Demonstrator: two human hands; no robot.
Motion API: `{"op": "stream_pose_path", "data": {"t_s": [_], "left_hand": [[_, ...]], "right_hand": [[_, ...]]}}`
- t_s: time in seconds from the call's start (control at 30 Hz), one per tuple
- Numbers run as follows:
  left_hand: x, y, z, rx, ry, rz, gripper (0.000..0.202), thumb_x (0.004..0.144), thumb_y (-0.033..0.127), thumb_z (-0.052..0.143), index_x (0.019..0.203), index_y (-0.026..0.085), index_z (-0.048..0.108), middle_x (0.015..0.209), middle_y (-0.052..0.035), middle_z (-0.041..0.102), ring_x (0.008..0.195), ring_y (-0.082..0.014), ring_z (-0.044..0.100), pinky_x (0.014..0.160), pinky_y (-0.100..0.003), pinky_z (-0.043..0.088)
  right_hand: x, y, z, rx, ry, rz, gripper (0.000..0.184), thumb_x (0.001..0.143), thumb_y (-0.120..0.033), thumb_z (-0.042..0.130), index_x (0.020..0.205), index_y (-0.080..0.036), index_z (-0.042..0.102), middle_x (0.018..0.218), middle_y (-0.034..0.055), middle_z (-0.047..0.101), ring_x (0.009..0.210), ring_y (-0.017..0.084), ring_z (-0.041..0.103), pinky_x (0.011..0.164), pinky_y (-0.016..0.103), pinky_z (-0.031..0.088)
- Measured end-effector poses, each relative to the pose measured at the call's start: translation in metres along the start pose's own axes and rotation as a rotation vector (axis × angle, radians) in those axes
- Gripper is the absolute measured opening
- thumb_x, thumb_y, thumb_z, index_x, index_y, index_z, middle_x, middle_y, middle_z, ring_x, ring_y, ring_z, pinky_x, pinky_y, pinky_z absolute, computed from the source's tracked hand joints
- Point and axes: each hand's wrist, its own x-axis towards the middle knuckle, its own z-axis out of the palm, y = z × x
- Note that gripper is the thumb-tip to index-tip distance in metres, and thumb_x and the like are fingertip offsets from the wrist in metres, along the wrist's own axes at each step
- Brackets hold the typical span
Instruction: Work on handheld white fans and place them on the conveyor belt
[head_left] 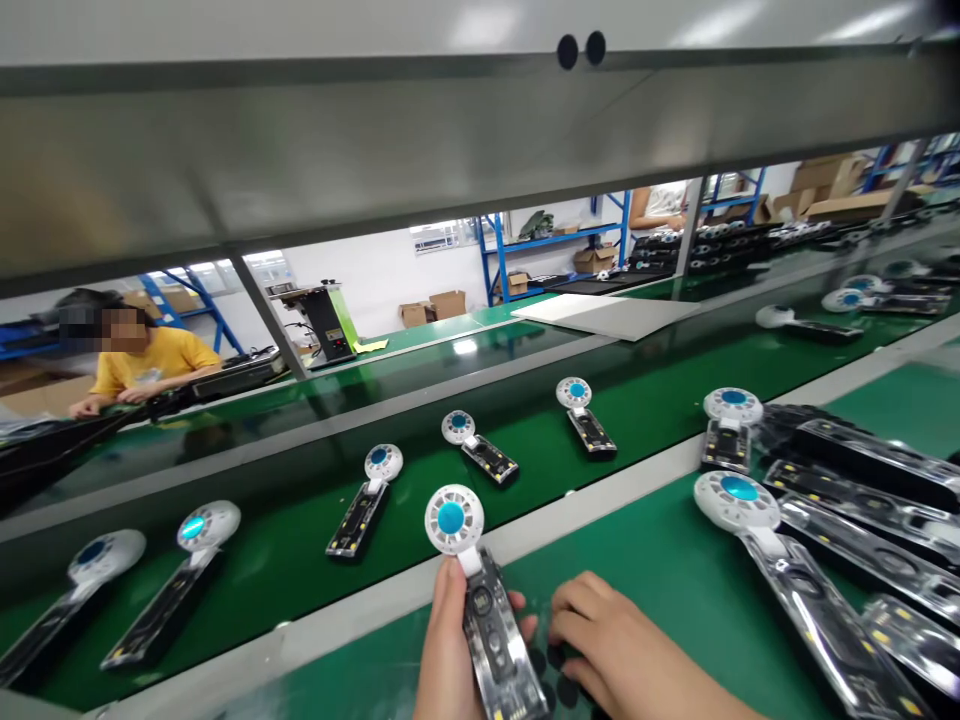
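Note:
My left hand (442,640) is wrapped around the clear body of a fan-like handheld device (495,630). This device has a round white vented head with a blue disc in its centre, and dark parts show through its casing. The head points up and away from me. Just right of it, my right hand (619,640) is low over the green bench, its fingers curled and pressed together. Several small black discs (566,692) lie under and beside those fingertips. Whatever the fingers pinch, if anything, is hidden.
Similar devices (365,510) lie spaced along the green conveyor (420,530) ahead. More are piled on the bench at right, one device (810,600) nearest. A metal overhang (375,150) crosses above. White sheets (607,315) lie beyond the belt. A person in yellow (161,365) sits far left.

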Motion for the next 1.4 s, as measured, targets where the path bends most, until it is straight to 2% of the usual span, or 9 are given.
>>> {"op": "stream_pose_path", "data": {"t_s": [0.17,0.3,0.4,0.5,0.6,0.87,1.03,1.23,1.4], "left_hand": [[0.007,-0.018,-0.016,0.212,-0.111,0.07,0.037,0.082,0.049,0.044,0.109,0.025,0.037,0.055,-0.0006,0.065,0.059,-0.0186,0.063,0.059,-0.027,0.044],[0.009,-0.022,-0.02,0.277,-0.07,0.07,0.047,0.076,0.057,0.046,0.112,0.027,0.038,0.061,-0.0007,0.066,0.072,-0.0218,0.064,0.065,-0.029,0.044],[0.006,-0.02,-0.017,0.399,0.03,0.118,0.052,0.074,0.057,0.047,0.115,0.025,0.042,0.088,-0.0063,0.068,0.09,-0.0265,0.06,0.081,-0.037,0.041],[0.003,-0.017,-0.012,0.463,0.133,0.202,0.045,0.078,0.048,0.045,0.114,0.022,0.047,0.119,-0.0088,0.057,0.115,-0.0271,0.045,0.098,-0.038,0.026],[0.001,-0.017,-0.009,0.454,0.133,0.213,0.041,0.082,0.039,0.04,0.118,0.018,0.045,0.128,-0.0097,0.049,0.125,-0.0246,0.032,0.103,-0.036,0.018],[0.001,-0.018,-0.01,0.463,0.111,0.197,0.048,0.083,0.038,0.04,0.125,0.016,0.036,0.132,-0.0107,0.046,0.128,-0.0253,0.029,0.104,-0.038,0.016],[0.0,-0.016,-0.008,0.444,0.101,0.186,0.042,0.083,0.038,0.04,0.12,0.018,0.043,0.131,-0.0095,0.046,0.126,-0.0255,0.031,0.103,-0.037,0.018],[-0.002,-0.015,-0.007,0.476,0.125,0.183,0.042,0.082,0.038,0.041,0.119,0.018,0.045,0.128,-0.0107,0.049,0.125,-0.0267,0.034,0.103,-0.039,0.018],[-0.002,-0.014,-0.007,0.465,0.112,0.184,0.046,0.083,0.038,0.04,0.122,0.015,0.042,0.129,-0.0114,0.049,0.126,-0.0259,0.033,0.104,-0.038,0.017]], "right_hand": [[0.004,-0.004,0.0,0.066,-0.011,0.068,0.02,0.064,-0.003,0.054,0.075,-0.02,0.059,0.086,0.0009,0.06,0.086,0.019,0.051,0.073,0.029,0.039],[-0.002,-0.007,-0.012,0.192,-0.074,0.114,0.016,0.067,-0.004,0.054,0.068,-0.02,0.056,0.08,-0.0006,0.061,0.083,0.016,0.052,0.073,0.026,0.039],[0.0,-0.016,-0.026,0.34,-0.01,0.144,0.013,0.073,-0.009,0.053,0.068,-0.021,0.056,0.076,-0.0026,0.06,0.075,0.014,0.054,0.068,0.022,0.04],[0.011,-0.031,-0.035,0.411,0.053,0.085,0.016,0.077,-0.01,0.052,0.07,-0.023,0.059,0.075,-0.0041,0.061,0.074,0.013,0.056,0.067,0.021,0.041],[0.023,-0.044,-0.033,0.364,0.097,-0.012,0.02,0.078,-0.008,0.051,0.071,-0.024,0.061,0.075,-0.0033,0.061,0.078,0.014,0.056,0.069,0.021,0.042],[0.027,-0.049,-0.022,0.235,0.103,-0.059,0.022,0.08,-0.003,0.051,0.072,-0.021,0.059,0.075,-0.0011,0.059,0.079,0.015,0.054,0.067,0.022,0.043],[0.027,-0.048,-0.022,0.218,0.096,-0.072,0.021,0.08,-0.003,0.051,0.071,-0.02,0.059,0.075,-0.0013,0.059,0.079,0.015,0.054,0.067,0.022,0.043],[0.025,-0.046,-0.017,0.161,0.135,-0.019,0.018,0.08,-0.006,0.052,0.071,-0.02,0.058,0.074,-0.0015,0.06,0.076,0.016,0.054,0.065,0.025,0.043],[0.024,-0.048,-0.016,0.122,0.16,-0.078,0.018,0.079,-0.004,0.053,0.072,-0.02,0.058,0.075,-0.0008,0.059,0.077,0.016,0.053,0.066,0.025,0.043]]}}
